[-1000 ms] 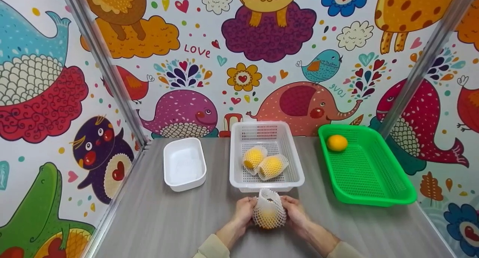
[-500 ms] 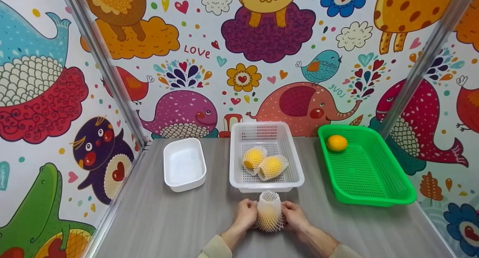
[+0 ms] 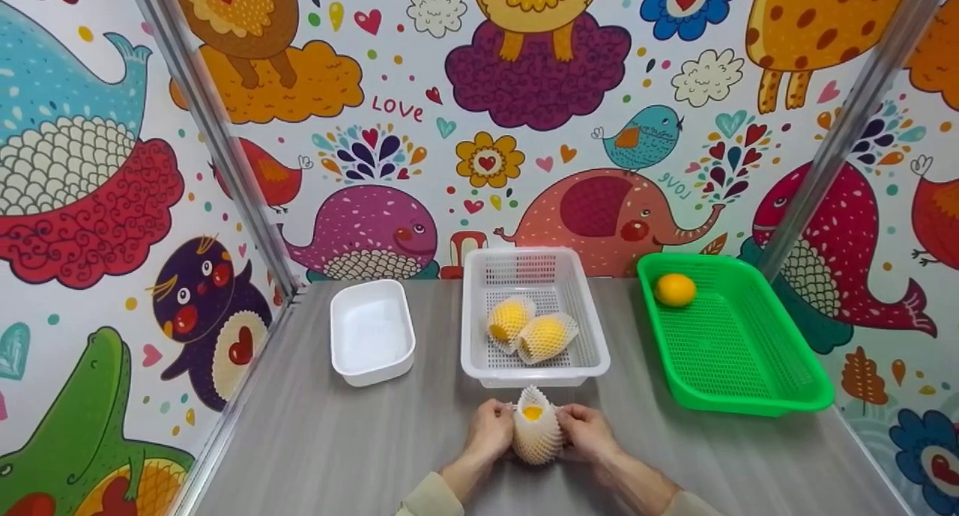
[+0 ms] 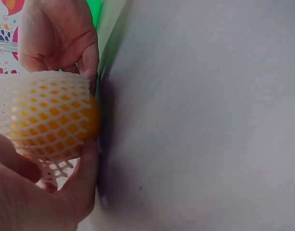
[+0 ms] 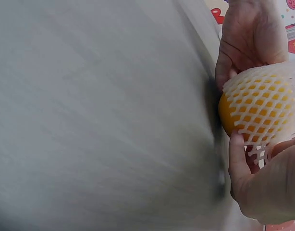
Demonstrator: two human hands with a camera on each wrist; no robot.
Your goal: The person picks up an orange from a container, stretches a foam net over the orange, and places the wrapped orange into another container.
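Observation:
Between both hands, near the table's front, is an orange (image 3: 533, 413) in a white foam net sleeve (image 3: 538, 441). My left hand (image 3: 491, 430) pinches the net's left side, and my right hand (image 3: 588, 431) pinches its right side. The orange's top shows through the sleeve's open upper end. Seen from the left wrist, the left thumb (image 4: 87, 166) lies along the fruit's bare lower end, which pokes out of the net (image 4: 49, 113). The right wrist view has the right thumb (image 5: 238, 154) touching the fruit (image 5: 227, 113) low down.
Just beyond the hands stands a white slotted basket (image 3: 536, 374) holding two net-wrapped yellow fruits (image 3: 545, 338). To its left is a small white tub (image 3: 372, 370). A green basket (image 3: 738, 404) on the right holds one bare orange (image 3: 675, 290). Patterned walls enclose the grey table (image 3: 315, 441).
The sleeve, which stood taller around its opening, has tipped and turned, so the fruit's orange top now shows. Both hands keep their grip at its sides. The head view has shifted slightly.

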